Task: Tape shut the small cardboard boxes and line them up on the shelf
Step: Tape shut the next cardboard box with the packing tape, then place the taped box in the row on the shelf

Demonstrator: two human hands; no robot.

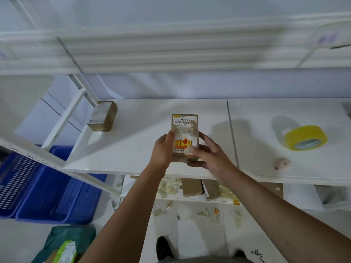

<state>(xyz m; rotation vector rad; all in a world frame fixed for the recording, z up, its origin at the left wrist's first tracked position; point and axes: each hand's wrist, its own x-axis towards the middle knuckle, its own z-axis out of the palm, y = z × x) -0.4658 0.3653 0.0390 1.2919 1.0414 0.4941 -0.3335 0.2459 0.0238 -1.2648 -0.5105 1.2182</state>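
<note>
A small cardboard box [185, 123] with a white shipping label and a red-and-yellow sticker is held over the white shelf [144, 149]. My left hand [162, 149] grips its left side and my right hand [208, 153] grips its right side and near end, thumb on top. A second small cardboard box [102, 115] with a label stands at the shelf's far left corner. A roll of yellow tape [305, 137] lies flat on the shelf to the right, apart from both hands.
A small pinkish lump [282, 163] lies near the shelf's front edge. Below, a lower shelf holds flat cardboard pieces [191, 186] and tape scraps. Blue plastic crates [47, 188] sit on the floor at left, a green bag [72, 238] beside them. White shelf posts [62, 120] stand left.
</note>
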